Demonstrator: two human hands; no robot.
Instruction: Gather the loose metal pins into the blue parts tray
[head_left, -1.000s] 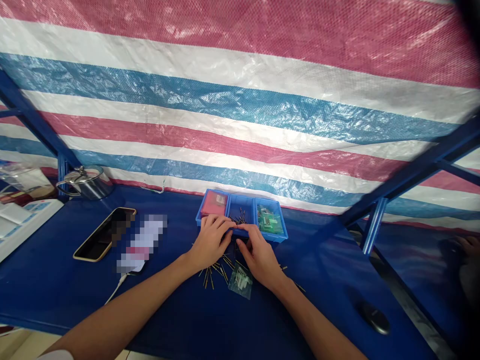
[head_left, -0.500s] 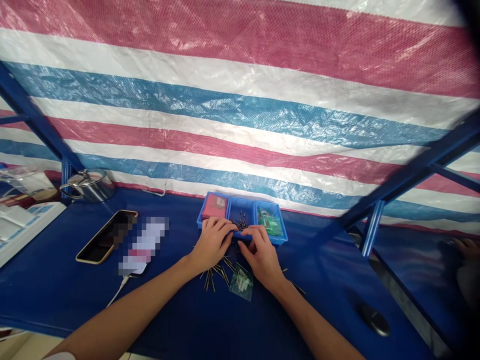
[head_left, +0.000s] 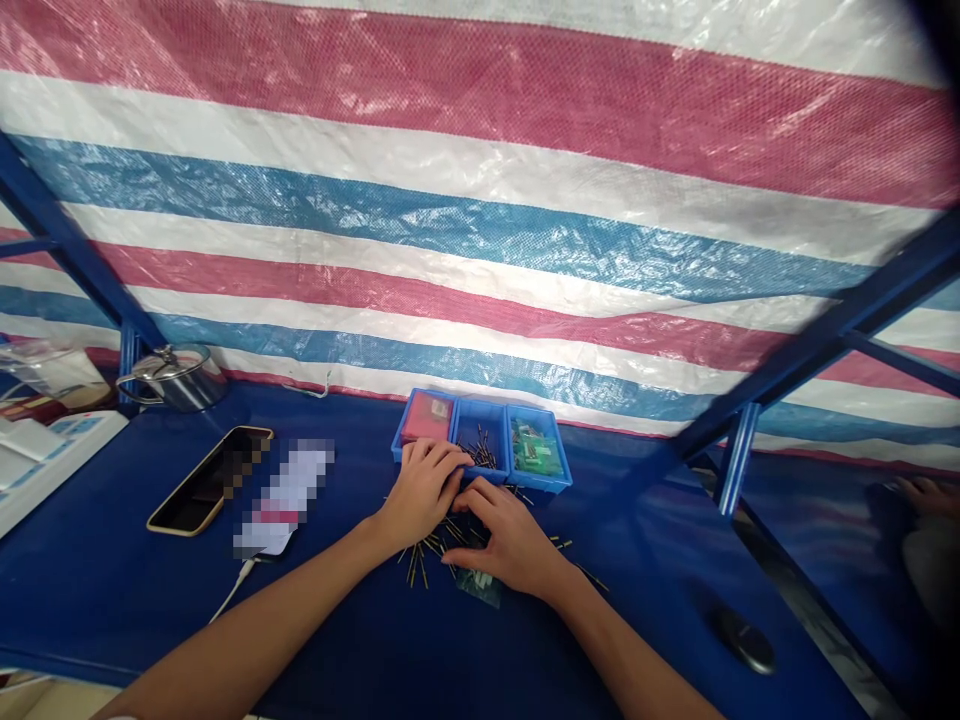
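Note:
My left hand (head_left: 424,490) is at the front edge of a blue tray (head_left: 556,486), its fingers curled together. What they hold, if anything, is hidden. My right hand (head_left: 510,535) hovers just right of it, thumb and fingers apart, with nothing visible between them. Thin dark rods (head_left: 417,565) with brass-coloured parts lie scattered on the table beneath and around both hands. More such rods (head_left: 484,450) are in the tray's middle compartment. A small clear bag (head_left: 481,590) of whitish pieces is partly covered by my right hand.
The tray's left compartment holds a red packet (head_left: 427,415), the right one green packets (head_left: 536,450). Two phones lie left, one dark (head_left: 210,480), one lit (head_left: 289,495) with a cable. A metal mug (head_left: 187,380), a black mouse (head_left: 742,640) and blue frame posts (head_left: 739,460) stand around.
My right hand has moved down and left from the tray's front edge, opening its thumb from its fingers and covering more of the clear bag. My left hand has stayed nearly in place.

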